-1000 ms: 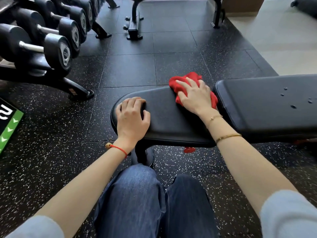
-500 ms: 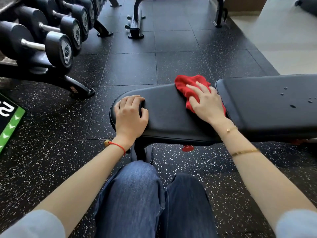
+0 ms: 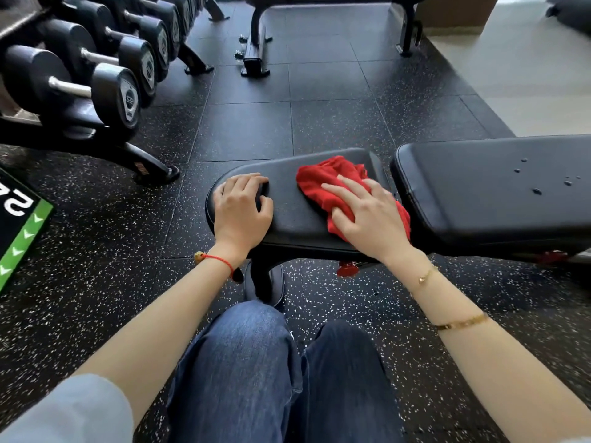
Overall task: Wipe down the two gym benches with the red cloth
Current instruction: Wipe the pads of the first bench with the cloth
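Right hand (image 3: 367, 215), centre right of frame: fingers spread nearly straight, palm pressed flat onto the red cloth (image 3: 329, 183). Cloth is bunched, lying on the black seat pad (image 3: 294, 215) of the near bench, toward the pad's right end, just beside the gap to the longer back pad (image 3: 479, 193). Left hand (image 3: 243, 209), centre of frame: palm down on the rounded left end of the seat pad, fingers curled over its far edge, gripping the surface; well apart from the cloth. Red string bracelet (image 3: 217, 260) on the left wrist; two gold bracelets (image 3: 460, 322) on the right forearm. A few water droplets (image 3: 537, 190) sit on the back pad at right of frame. Knees in blue jeans (image 3: 256, 362) at bottom centre, below the seat pad. Speckled black rubber floor (image 3: 319, 129) all around. Dumbbell rack (image 3: 96, 87) at upper left; green and black board (image 3: 19, 231) at left edge. Second bench (image 3: 256, 49) at top centre, only its frame and feet clearly seen.
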The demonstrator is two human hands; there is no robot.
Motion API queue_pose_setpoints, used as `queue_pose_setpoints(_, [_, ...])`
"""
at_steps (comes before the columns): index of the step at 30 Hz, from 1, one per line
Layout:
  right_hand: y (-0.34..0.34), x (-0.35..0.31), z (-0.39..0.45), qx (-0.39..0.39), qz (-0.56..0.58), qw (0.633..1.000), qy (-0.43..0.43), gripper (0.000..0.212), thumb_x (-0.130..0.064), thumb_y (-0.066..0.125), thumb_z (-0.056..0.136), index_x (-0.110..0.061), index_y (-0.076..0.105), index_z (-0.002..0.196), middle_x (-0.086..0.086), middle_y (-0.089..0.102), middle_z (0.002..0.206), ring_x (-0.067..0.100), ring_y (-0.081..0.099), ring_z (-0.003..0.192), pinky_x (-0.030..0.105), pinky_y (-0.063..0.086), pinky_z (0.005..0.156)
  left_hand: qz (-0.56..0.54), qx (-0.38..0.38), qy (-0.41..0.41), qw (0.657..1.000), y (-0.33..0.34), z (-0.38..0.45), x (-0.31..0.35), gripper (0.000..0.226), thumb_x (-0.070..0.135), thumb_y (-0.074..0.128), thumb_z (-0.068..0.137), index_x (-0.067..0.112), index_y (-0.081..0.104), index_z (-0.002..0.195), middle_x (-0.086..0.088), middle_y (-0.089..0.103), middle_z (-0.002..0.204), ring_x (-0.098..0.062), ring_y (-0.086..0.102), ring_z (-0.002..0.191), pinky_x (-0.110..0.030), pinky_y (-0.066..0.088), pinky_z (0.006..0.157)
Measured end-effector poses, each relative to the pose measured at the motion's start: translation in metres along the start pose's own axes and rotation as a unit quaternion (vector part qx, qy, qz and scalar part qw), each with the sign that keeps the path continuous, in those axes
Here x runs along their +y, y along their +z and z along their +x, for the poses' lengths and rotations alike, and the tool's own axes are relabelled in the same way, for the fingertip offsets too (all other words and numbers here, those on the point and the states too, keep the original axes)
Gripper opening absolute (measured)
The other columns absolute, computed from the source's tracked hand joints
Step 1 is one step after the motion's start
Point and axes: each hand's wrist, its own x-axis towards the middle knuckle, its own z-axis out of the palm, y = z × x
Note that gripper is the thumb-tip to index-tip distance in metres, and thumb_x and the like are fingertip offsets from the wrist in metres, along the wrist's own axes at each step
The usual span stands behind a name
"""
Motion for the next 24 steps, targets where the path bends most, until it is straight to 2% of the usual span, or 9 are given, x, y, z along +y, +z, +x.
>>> queue_pose_setpoints(3, [0.004,0.004,0.036,-0.008,-0.027,0.998,0.063,0.049,-0.043,0.045,0.093,-0.044,0.042,0.142,-0.007,0.035,0.156,0.032,0.03,0.138,0.043,0.021,0.115,-0.003,0.009,-0.004,1.0,0.001,0.0,0.0,0.031,0.021,0.057,0.086,0.02,0.067,0.116,0.002,0.064,0.127,-0.021,0.052,0.123,-0.041,0.03,0.112])
queue_pose_setpoints(6, [0.01,-0.008,0.07,-0.038,-0.029,0.996,0.08,0.049,-0.046,0.041,0.094,-0.044,0.039,0.144,-0.004,0.03,0.158,0.035,0.024,0.141,0.046,0.016,0.117,-0.009,0.009,-0.006,1.0,0.001,0.0,0.0,0.031,0.022,0.055,0.085,0.021,0.067,0.114,0.003,0.065,0.125,-0.021,0.053,0.122,-0.043,0.031,0.111])
queue_pose_setpoints(10, [0.01,-0.027,0.057,-0.049,-0.024,0.998,0.029,0.05,-0.048,0.045,0.092,-0.045,0.041,0.142,-0.007,0.034,0.156,0.034,0.028,0.138,0.045,0.019,0.116,-0.002,-0.002,-0.004,1.0,-0.002,0.0,-0.001,0.033,0.023,0.055,0.085,0.022,0.066,0.116,0.003,0.064,0.127,-0.02,0.052,0.123,-0.044,0.032,0.111])
queue_pose_setpoints(13, [0.004,-0.027,0.02,-0.035,0.001,0.999,-0.04,0.049,-0.045,0.047,0.09,-0.046,0.046,0.139,-0.012,0.04,0.152,0.03,0.034,0.134,0.044,0.025,0.112,0.003,-0.003,0.005,1.0,-0.002,0.0,-0.001,0.034,0.024,0.055,0.084,0.021,0.066,0.117,0.004,0.064,0.127,-0.02,0.052,0.123,-0.043,0.033,0.11])
queue_pose_setpoints(15, [0.0,-0.019,0.003,-0.017,0.018,0.998,-0.049,0.049,-0.044,0.045,0.087,-0.045,0.049,0.136,-0.016,0.043,0.149,0.027,0.037,0.131,0.042,0.026,0.109,0.004,-0.001,0.009,1.0,-0.002,-0.001,-0.002,0.034,0.024,0.055,0.085,0.021,0.066,0.117,0.004,0.064,0.127,-0.021,0.052,0.124,-0.043,0.032,0.11])
queue_pose_setpoints(20, [0.001,-0.003,0.027,0.019,-0.009,0.999,0.033,0.043,-0.037,0.049,0.093,-0.041,0.05,0.135,-0.014,0.044,0.148,0.029,0.037,0.129,0.04,0.025,0.107,0.018,-0.006,0.017,1.0,-0.003,-0.001,-0.002,0.036,0.024,0.054,0.087,0.017,0.063,0.121,0.0,0.061,0.13,-0.024,0.05,0.126,-0.042,0.028,0.111])
queue_pose_setpoints(22, [0.004,-0.007,0.048,0.016,-0.022,0.997,0.073,0.042,-0.037,0.048,0.094,-0.04,0.049,0.136,-0.013,0.042,0.149,0.029,0.036,0.129,0.039,0.025,0.106,0.032,-0.016,0.02,0.999,-0.002,-0.002,0.0,0.037,0.026,0.052,0.088,0.016,0.061,0.122,-0.002,0.059,0.132,-0.026,0.049,0.127,-0.042,0.025,0.111])
queue_pose_setpoints(24, [0.007,-0.017,0.059,0.005,-0.034,0.996,0.077,0.042,-0.037,0.046,0.094,-0.04,0.048,0.136,-0.012,0.041,0.15,0.03,0.037,0.129,0.04,0.026,0.106,0.049,-0.027,0.018,0.998,-0.001,-0.001,0.002,0.037,0.027,0.051,0.09,0.015,0.059,0.124,-0.003,0.058,0.134,-0.027,0.047,0.128,-0.043,0.022,0.113])
